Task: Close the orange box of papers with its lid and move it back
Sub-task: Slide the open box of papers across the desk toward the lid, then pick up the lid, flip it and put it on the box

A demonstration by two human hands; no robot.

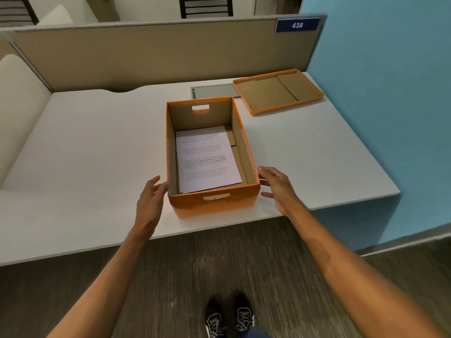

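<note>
An open orange box [214, 203] stands near the front edge of the white desk [85, 154]. Printed white papers [207, 159] lie flat on its bottom. Its orange lid [278, 91] lies upside down at the back right of the desk, brown inside facing up. My left hand [151, 198] hovers by the box's near left corner, fingers spread, at or just short of the wall. My right hand [275, 184] is at the near right corner with fingertips touching the wall. Neither hand holds anything.
A beige partition [158, 54] with a blue "438" sign [297, 25] closes off the desk's back. A blue wall [390, 93] borders the right side. A grey cable hatch [212, 91] sits behind the box. My shoes [229, 318] stand on the dark floor.
</note>
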